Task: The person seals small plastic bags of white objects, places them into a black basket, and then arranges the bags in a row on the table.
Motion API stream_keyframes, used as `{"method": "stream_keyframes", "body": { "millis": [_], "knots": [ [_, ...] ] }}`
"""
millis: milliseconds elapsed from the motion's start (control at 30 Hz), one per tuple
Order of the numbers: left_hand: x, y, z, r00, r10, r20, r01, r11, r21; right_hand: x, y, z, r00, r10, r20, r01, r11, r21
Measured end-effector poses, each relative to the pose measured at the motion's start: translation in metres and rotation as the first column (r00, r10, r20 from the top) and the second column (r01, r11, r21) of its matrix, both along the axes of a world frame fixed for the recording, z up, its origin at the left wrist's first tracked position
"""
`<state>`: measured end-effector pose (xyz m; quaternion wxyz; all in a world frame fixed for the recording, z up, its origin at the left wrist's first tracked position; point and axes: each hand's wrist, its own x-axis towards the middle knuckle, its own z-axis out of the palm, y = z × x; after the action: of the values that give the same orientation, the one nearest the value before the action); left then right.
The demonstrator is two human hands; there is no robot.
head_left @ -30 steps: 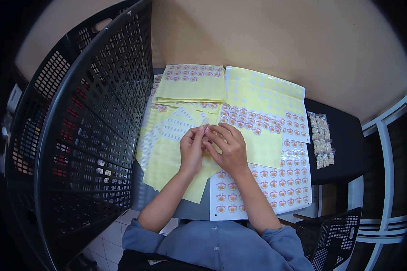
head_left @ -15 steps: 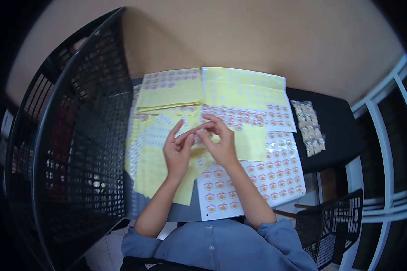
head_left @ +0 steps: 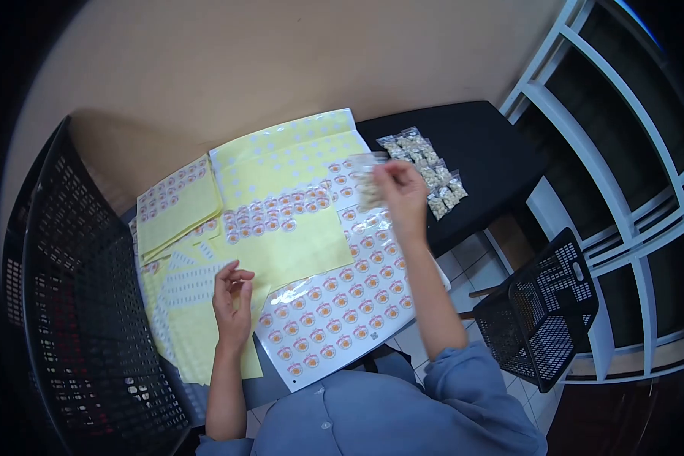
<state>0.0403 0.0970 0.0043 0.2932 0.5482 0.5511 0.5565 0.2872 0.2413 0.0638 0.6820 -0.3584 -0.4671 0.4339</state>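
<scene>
Pinched by its top in my right hand (head_left: 404, 190) is a small clear plastic bag (head_left: 368, 194) with pale pieces inside, slightly blurred. It hangs over the right edge of the sticker sheets, just left of a group of similar filled bags (head_left: 441, 176) on the black surface. My left hand (head_left: 234, 300) hovers near the yellow backing sheets (head_left: 205, 342), empty, its fingers loosely bent and apart. Beside it lie white strips of small printed labels (head_left: 194, 283). A white sheet of round pink-and-orange stickers (head_left: 342, 304) spreads between my hands.
A tall black plastic basket (head_left: 91, 304) stands along the left side. Folded yellow sticker sheets (head_left: 178, 205) lie at the back left against the wall. Another black basket (head_left: 543, 311) sits lower right, by white metal bars (head_left: 623, 190).
My hands have parted. The right moved right towards the filled bags, carrying a bag; the left dropped back with fingers loosened. The view has turned right.
</scene>
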Motion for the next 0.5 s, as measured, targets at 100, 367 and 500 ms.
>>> {"method": "stream_keyframes", "body": {
  "millis": [100, 367, 500],
  "knots": [
    [0.006, -0.001, 0.003, 0.999, -0.014, -0.036, 0.013, 0.999, -0.042, 0.083, 0.029, -0.034, 0.976, -0.199, 0.094, 0.21, 0.969, -0.132],
    [0.009, 0.0, -0.004, 0.978, 0.038, -0.205, -0.047, 0.998, -0.039, 0.221, 0.108, -0.069, 0.937, -0.289, 0.195, 0.319, 0.937, -0.144],
    [0.014, 0.002, 0.005, 0.909, 0.005, -0.417, 0.007, 1.0, 0.026, 0.229, 0.172, -0.072, 0.885, -0.201, 0.42, 0.293, 0.942, -0.165]
  ]
}}
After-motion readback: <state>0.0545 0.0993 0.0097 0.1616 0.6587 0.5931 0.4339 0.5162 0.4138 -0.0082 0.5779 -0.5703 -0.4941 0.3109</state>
